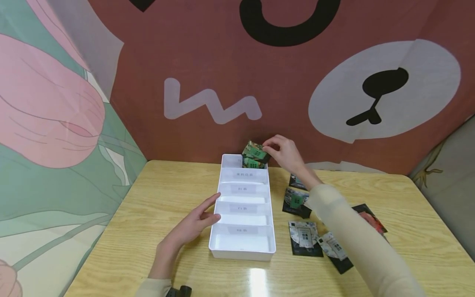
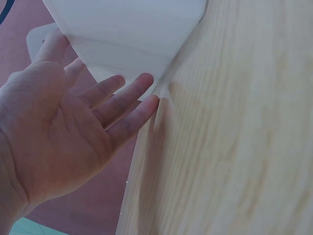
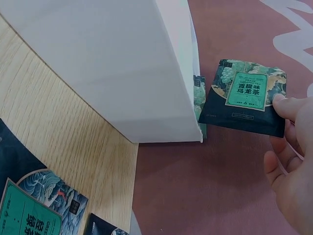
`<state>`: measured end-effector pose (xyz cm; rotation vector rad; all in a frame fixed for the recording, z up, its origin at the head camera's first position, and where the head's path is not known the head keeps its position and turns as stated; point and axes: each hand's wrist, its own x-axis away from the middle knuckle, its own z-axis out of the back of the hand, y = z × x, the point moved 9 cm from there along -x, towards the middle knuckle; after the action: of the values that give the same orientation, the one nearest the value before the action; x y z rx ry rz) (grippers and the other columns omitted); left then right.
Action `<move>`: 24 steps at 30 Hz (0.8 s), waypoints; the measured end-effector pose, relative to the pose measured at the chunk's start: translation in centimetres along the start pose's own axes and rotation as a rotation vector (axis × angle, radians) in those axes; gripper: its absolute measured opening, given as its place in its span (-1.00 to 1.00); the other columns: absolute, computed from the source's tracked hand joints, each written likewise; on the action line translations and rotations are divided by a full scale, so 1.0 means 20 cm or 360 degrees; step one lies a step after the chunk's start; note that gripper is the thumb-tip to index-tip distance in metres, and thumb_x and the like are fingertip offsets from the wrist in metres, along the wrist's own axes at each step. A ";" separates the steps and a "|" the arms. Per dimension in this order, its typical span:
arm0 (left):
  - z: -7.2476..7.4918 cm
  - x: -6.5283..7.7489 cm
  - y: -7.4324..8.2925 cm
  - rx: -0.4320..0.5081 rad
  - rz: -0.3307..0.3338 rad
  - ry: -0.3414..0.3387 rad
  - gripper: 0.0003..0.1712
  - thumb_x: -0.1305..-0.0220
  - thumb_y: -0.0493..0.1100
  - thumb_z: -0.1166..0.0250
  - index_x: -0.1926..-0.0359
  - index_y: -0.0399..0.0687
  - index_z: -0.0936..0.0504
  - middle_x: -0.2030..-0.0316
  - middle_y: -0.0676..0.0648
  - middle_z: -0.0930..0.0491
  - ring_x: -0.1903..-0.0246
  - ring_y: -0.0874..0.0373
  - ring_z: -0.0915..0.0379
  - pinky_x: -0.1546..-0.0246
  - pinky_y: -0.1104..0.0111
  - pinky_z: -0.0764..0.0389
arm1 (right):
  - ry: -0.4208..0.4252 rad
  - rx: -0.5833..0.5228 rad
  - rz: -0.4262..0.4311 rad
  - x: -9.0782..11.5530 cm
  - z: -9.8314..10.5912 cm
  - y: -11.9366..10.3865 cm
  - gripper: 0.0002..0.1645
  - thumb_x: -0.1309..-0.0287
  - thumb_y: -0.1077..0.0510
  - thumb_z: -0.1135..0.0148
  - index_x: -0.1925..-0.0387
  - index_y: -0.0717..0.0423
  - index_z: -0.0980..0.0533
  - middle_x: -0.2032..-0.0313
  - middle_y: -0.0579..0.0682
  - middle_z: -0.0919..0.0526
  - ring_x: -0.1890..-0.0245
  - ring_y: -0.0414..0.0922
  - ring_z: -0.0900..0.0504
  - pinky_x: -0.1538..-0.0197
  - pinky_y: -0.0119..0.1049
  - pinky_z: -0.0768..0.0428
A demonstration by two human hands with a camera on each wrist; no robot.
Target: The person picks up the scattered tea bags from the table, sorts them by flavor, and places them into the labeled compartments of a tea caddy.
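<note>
A long white divided box (image 1: 243, 255) stands on the table, a printed label in each compartment. My right hand (image 1: 286, 155) pinches a green and dark tea sachet (image 3: 244, 95) by one edge, above the box's farthest compartment. Inside that compartment another green tea sachet (image 1: 253, 163) leans, its edge showing past the box wall in the right wrist view. The left hand (image 1: 193, 222) touches the box's left side with its fingers extended. In the left wrist view its fingertips (image 2: 145, 78) lie along the white wall, close to the tabletop.
Right of the box lie a green-labelled sachet (image 1: 296, 202), a pale-labelled sachet (image 1: 305, 238), a second pale-labelled sachet (image 1: 335, 246) and a red one (image 1: 371, 218), partly behind the right sleeve. A patterned cloth (image 1: 208, 136) hangs behind the table's far edge.
</note>
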<state>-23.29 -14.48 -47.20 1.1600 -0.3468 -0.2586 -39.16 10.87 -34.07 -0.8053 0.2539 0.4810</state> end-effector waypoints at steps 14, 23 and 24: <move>0.00 0.00 0.00 0.0000 -0.0002 0.0011 -0.24 -0.42 0.13 -0.20 -0.52 0.48 -0.08 -0.55 -0.02 -0.01 -0.26 -0.07 -0.42 -0.29 0.01 -0.40 | -0.0089 0.0005 -0.0123 0.00 -0.10 0.05 -0.79 -0.35 0.03 -0.24 0.12 0.03 -0.67 0.12 -0.02 -0.65 0.23 -0.07 -0.54 0.16 -0.19 -0.55; 0.00 0.00 0.00 0.0002 -0.0006 0.0009 -0.24 -0.42 0.13 -0.20 -0.53 0.47 -0.08 -0.56 -0.03 0.00 -0.26 -0.08 -0.42 -0.29 0.01 -0.40 | -0.0117 0.0003 -0.0154 0.02 -0.15 0.09 -0.76 -0.38 0.07 -0.21 0.05 0.06 -0.66 0.05 0.01 -0.64 0.16 -0.06 -0.57 0.11 -0.16 -0.57; 0.00 0.00 0.00 0.0005 -0.0004 0.0006 -0.24 -0.42 0.13 -0.20 -0.53 0.48 -0.08 -0.56 -0.02 0.00 -0.26 -0.07 -0.42 -0.29 0.01 -0.40 | -0.0119 0.0000 -0.0156 0.03 -0.15 0.09 -0.76 -0.38 0.08 -0.21 0.03 0.07 -0.65 0.04 0.01 -0.63 0.16 -0.06 -0.56 0.11 -0.15 -0.57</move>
<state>-23.23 -14.48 -47.12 1.1638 -0.3421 -0.2582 -39.77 9.91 -37.47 -0.7945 0.1443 0.4183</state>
